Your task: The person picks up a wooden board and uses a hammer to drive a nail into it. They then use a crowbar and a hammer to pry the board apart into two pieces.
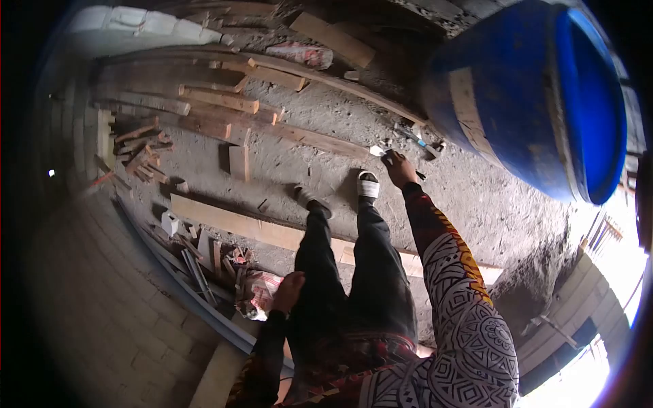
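Observation:
My right hand (400, 170) reaches forward above the dirt floor, its fingers closed round a small dark-handled tool with a pale flat tip (377, 151); its exact kind is too small to make out. Just beyond the hand, a hammer with a blue part on its handle (418, 141) lies on the ground. My left hand (289, 291) hangs low beside my left leg, near a red-and-white sack (257, 294). Its back is towards me and the fingers are mostly hidden, with no held thing showing.
A big blue drum (517, 95) stands at the upper right. Long boards (306, 136) lie across the floor ahead, and another plank (238, 221) runs by my feet. Scrap wood (143, 153) is piled at the left, near a block wall (115, 272) and a grey pipe (170, 275).

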The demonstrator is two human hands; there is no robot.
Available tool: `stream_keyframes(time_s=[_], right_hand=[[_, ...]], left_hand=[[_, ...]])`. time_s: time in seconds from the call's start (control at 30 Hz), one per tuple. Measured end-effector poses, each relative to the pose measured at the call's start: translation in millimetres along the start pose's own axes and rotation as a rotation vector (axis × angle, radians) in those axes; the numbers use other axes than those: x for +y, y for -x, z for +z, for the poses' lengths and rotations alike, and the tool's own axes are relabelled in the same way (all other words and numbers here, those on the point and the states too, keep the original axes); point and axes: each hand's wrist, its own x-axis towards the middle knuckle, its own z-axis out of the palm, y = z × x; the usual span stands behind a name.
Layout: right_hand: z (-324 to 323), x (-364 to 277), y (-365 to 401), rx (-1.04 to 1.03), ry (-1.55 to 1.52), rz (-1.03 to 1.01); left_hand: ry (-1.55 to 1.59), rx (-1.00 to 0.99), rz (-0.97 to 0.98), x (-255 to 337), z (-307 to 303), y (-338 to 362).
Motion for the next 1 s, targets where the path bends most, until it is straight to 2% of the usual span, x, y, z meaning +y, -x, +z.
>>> stream_keyframes(time_s=[0.03, 0.17, 0.23, 0.33, 0.43, 0.5, 0.57, 0.6, 0.63, 0.7, 0.73, 0.77, 0.8, 0.83, 0.9, 0.93, 1.0], right_hand=[[11, -23, -12, -0.144, 0.054, 0.054], [116, -50, -70, -0.232, 0.135, -0.055], [163, -67, -97, -0.314, 0.289, -0.039], [248, -62, -137, -0.307, 0.414, -0.080], [330, -39, -172, -0.330, 0.411, -0.139], [376, -11, -195, -0.241, 0.502, -0.304], [395, -17, -204, -0.332, 0.580, -0.194], [405, -7, -205, -0.287, 0.659, -0.203], [410, 5, -203, -0.227, 0.736, -0.210], [412, 19, -177, -0.361, 0.894, -0.034], [419, 52, -169, -0.475, 0.978, -0.027], [415, 59, -146, -0.590, 0.938, -0.097], [422, 106, -127, -0.581, 0.909, -0.256], [413, 63, -89, -0.789, 0.977, -0.079], [421, 114, -34, -0.834, 0.893, -0.194], [420, 72, -1, -0.929, 0.849, -0.094], [431, 75, 41, -1.101, 0.729, -0.303]], left_hand=[[-0.085, 0.005, 0.011, -14, 16, -13], [-0.256, 0.160, 0.195, -57, 75, -59], [-0.137, 0.179, 0.115, -78, 94, -82], [-0.266, 0.221, 0.068, -117, 120, -105], [-0.139, 0.227, -0.031, -126, 111, -123], [-0.065, 0.236, -0.071, -135, 102, -124], [0.117, 0.249, -0.072, -156, 99, -123], [0.213, 0.256, -0.108, -169, 104, -119], [0.233, 0.270, -0.130, -178, 105, -118], [0.298, 0.265, -0.105, -185, 102, -112], [0.340, 0.257, -0.111, -187, 98, -111], [0.360, 0.285, -0.110, -191, 98, -111], [0.367, 0.309, -0.090, -194, 103, -110], [0.373, 0.335, -0.073, -195, 104, -108], [0.378, 0.365, -0.093, -189, 98, -103], [0.366, 0.363, -0.108, -187, 96, -101], [0.423, 0.394, -0.118, -186, 99, -97]])
